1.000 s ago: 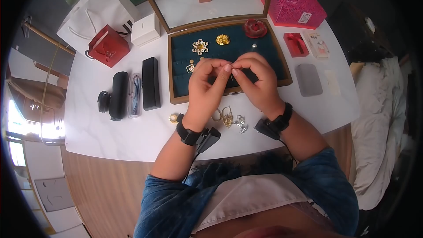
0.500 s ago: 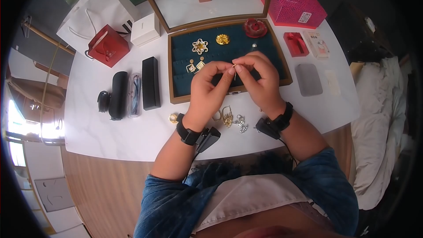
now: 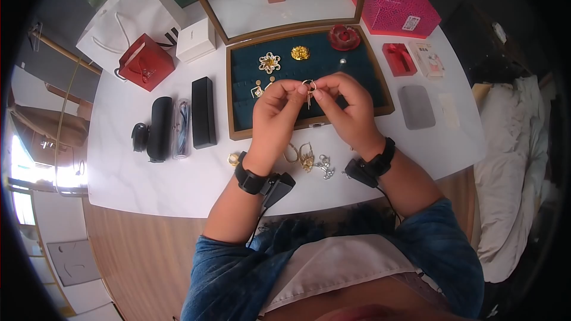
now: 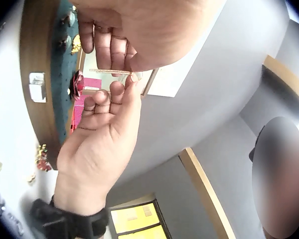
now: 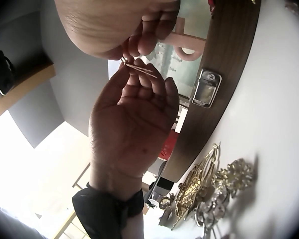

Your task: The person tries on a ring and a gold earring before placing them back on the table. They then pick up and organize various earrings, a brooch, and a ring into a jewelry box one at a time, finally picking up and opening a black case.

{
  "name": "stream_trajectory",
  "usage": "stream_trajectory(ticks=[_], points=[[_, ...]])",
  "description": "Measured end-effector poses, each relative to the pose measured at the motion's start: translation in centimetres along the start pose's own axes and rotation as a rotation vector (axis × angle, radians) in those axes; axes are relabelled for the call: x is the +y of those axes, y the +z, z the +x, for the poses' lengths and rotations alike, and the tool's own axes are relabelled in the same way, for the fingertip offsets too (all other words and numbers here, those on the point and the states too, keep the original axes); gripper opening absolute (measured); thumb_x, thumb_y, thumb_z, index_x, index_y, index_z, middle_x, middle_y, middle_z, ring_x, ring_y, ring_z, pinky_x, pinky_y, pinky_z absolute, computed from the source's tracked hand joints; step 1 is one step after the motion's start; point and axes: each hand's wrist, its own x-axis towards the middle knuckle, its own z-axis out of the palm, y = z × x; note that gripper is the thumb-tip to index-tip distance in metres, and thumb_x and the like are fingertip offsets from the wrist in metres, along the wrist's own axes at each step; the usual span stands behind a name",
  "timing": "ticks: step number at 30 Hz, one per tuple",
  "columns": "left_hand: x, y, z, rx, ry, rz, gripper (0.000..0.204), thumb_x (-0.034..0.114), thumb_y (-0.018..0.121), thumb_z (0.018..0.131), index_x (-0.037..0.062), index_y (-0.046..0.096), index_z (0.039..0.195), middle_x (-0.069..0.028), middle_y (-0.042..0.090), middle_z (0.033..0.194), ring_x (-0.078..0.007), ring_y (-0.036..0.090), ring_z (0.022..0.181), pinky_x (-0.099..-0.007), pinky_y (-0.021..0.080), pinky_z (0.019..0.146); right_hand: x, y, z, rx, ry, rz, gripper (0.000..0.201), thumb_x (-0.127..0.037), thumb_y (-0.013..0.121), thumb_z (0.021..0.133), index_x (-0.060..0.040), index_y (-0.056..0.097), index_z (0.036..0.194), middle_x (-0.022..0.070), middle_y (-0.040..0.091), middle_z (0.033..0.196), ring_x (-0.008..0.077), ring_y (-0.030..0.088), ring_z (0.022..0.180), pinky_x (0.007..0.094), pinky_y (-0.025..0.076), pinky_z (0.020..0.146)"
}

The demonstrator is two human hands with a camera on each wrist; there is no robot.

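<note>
Both hands meet over the front of an open wooden jewelry case point(image 3: 234, 120). My left hand point(image 3: 276, 113) and right hand point(image 3: 352, 112) each pinch, between thumb and forefinger, a small gold hoop-shaped piece of jewelry with thin dangling strands point(image 3: 309, 100). Its strands stick out past the fingertips in the left wrist view. On the dark green lining lie a flower brooch point(image 3: 269, 63), a gold brooch point(image 3: 301, 53), a red flower point(image 3: 344, 38), a pearl piece point(image 3: 343, 61) and square earrings point(image 3: 257, 91), partly covered by the left hand.
Gold jewelry point(image 3: 306, 159) and silver jewelry point(image 3: 325, 167) lie before the case, a gold ring point(image 3: 233, 159) further left. A long black box point(image 3: 204, 113), glasses case point(image 3: 160, 128) and red bag point(image 3: 147, 62) stand left; a grey pad point(image 3: 417, 107) and red box point(image 3: 399, 60) right.
The hands have shifted slightly left, and the gold piece has turned so that its hoop and strands show between the fingertips. The square earrings are more covered than half a second ago.
</note>
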Motion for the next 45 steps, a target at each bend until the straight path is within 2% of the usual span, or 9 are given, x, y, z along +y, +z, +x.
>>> stream_trajectory(ticks=[5, 14, 26, 35, 45], points=[[-0.18, -0.03, 0.00, -0.014, -0.018, 0.003, 0.016, 0.012, 0.069, 0.108, -0.0002, 0.071, 0.118, -0.0027, 0.076, 0.110, -0.0062, 0.066, 0.100, -0.0233, 0.052, 0.091, 0.19, 0.00, -0.03, 0.007, 0.026, -0.005, 0.008, -0.002, 0.071, 0.101, 0.0002, 0.071, 0.108, 0.0065, 0.071, 0.100, 0.0126, 0.072, 0.088, 0.0258, 0.055, 0.077], [-0.36, 0.14, -0.12, -0.025, -0.024, 0.030, 0.015, 0.014, 0.071, 0.107, 0.0007, 0.072, 0.115, 0.0014, 0.073, 0.101, -0.0034, 0.062, 0.092, -0.0210, 0.050, 0.084, 0.41, 0.03, -0.18, 0.021, 0.068, 0.001, 0.008, -0.004, 0.072, 0.101, -0.0002, 0.072, 0.108, 0.0054, 0.070, 0.098, 0.0113, 0.069, 0.085, 0.0255, 0.053, 0.076], [-0.49, 0.19, -0.24, -0.050, -0.030, 0.153, 0.018, 0.017, 0.072, 0.107, 0.0000, 0.073, 0.112, 0.0019, 0.073, 0.095, -0.0025, 0.061, 0.085, -0.0202, 0.049, 0.075, 0.04, -0.04, -0.09, 0.009, 0.108, 0.045, 0.009, -0.007, 0.071, 0.103, -0.0008, 0.074, 0.108, 0.0039, 0.071, 0.096, 0.0077, 0.065, 0.080, 0.0248, 0.052, 0.072], [-0.71, 0.34, -0.02, 0.011, 0.032, 0.106, 0.018, 0.016, 0.072, 0.107, 0.0008, 0.071, 0.117, -0.0003, 0.075, 0.102, -0.0055, 0.067, 0.093, -0.0222, 0.053, 0.087, 0.04, -0.07, -0.12, 0.005, 0.122, 0.056, 0.009, -0.008, 0.071, 0.103, -0.0006, 0.074, 0.108, 0.0039, 0.072, 0.096, 0.0080, 0.068, 0.081, 0.0242, 0.052, 0.073], [-0.69, 0.07, -0.18, -0.042, -0.007, 0.164, 0.014, 0.014, 0.072, 0.106, 0.0013, 0.072, 0.111, -0.0002, 0.075, 0.100, -0.0042, 0.066, 0.091, -0.0218, 0.053, 0.082, 0.00, -0.11, -0.05, 0.002, 0.105, 0.044, 0.009, -0.008, 0.070, 0.104, -0.0003, 0.073, 0.108, 0.0039, 0.072, 0.096, 0.0078, 0.067, 0.081, 0.0240, 0.052, 0.073]])
